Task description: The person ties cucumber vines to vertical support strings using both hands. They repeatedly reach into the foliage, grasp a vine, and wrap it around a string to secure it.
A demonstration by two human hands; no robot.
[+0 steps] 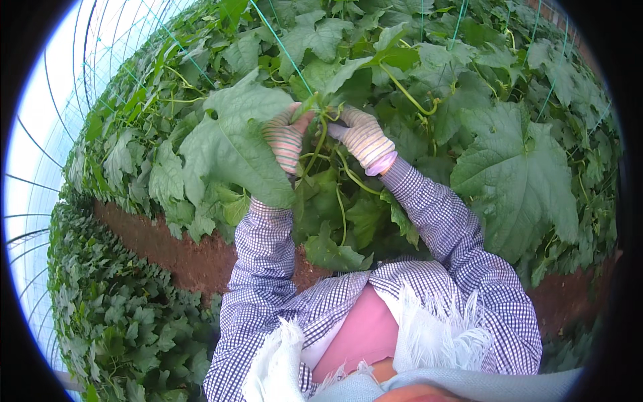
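My left hand (286, 138), in a striped knit glove, pinches a climbing vine's green stem (320, 138) near the top, from its left side. A large lobed leaf (241, 138) hides part of that hand and wrist. On the other side, my right hand (365, 136) wears a similar glove with a grey thumb tip. Its fingers close on the same part of the vine, their tips partly hidden by stem and tendrils. A taut green string (284, 47) runs down from above to the stem between my hands.
Dense leafy vines (321, 40) fill the space ahead, with more green strings (458, 25) among them. A broad leaf (520, 176) hangs right of my right arm. Bare brown soil (186, 251) separates this row from low foliage (125, 321) at left. Curved hoops and translucent sheeting (45, 115) stand beyond.
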